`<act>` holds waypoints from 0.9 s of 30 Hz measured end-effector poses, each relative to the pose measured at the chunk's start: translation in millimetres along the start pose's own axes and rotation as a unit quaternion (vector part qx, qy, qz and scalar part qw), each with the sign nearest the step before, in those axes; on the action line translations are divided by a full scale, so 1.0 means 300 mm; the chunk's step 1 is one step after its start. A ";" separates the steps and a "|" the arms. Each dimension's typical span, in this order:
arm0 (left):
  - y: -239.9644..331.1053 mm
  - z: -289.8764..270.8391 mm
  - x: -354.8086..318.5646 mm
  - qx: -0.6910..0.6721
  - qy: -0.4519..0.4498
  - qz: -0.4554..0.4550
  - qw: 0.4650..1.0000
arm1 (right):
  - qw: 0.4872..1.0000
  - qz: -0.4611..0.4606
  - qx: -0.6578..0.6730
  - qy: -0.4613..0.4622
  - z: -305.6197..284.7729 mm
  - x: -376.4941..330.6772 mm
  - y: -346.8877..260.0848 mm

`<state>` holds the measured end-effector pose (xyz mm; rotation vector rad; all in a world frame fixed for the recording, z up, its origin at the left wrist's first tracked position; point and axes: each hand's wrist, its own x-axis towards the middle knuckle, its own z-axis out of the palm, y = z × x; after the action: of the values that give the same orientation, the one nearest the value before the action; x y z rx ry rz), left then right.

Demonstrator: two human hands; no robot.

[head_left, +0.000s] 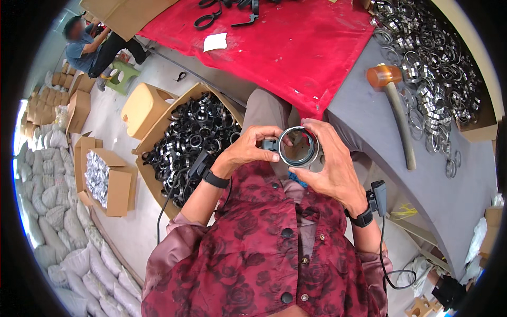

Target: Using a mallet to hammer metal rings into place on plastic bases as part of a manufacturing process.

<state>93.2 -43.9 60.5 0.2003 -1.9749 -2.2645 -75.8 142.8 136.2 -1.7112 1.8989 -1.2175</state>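
Observation:
In front of my body I hold a round ring piece (pixel 282 157), black with a shiny metal band, between both hands. A short black tab sticks out on its left side. My left hand (pixel 247 146) pinches that tab with thumb and fingers. My right hand (pixel 338 171) curls around the ring's right side, its thumb at the lower edge and fingers over the top. Left of my legs stands an open carton (pixel 149 185) full of similar black rings (pixel 198 134) with metal bands.
A red cloth (pixel 280 58) covers the table ahead, with black ring parts (pixel 205 20) and white paper (pixel 215 42). On the grey surface at right lie a mallet (pixel 400 116) and piled metal rings (pixel 430 68). Leftward are a yellow stool (pixel 145 111), sacks (pixel 58 211) and a seated person (pixel 84 50).

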 end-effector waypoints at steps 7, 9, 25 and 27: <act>0.002 -0.021 -0.003 -0.009 -0.042 -0.018 0.999 | 0.999 0.000 0.021 -0.038 0.005 -0.004 -0.016; 0.005 -0.018 -0.002 -0.024 -0.046 -0.017 0.999 | 0.999 -0.006 0.025 -0.044 0.009 -0.007 -0.015; 0.004 -0.031 -0.001 -0.031 -0.085 -0.018 0.996 | 0.998 -0.007 0.034 -0.054 0.016 -0.015 -0.010; 0.006 -0.030 -0.003 -0.039 -0.085 -0.007 0.996 | 0.998 -0.009 0.036 -0.054 0.018 -0.015 -0.009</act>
<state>95.7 -52.8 61.0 0.0136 -1.9629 -2.4371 -69.3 145.0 133.7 -1.7229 1.7592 -1.1609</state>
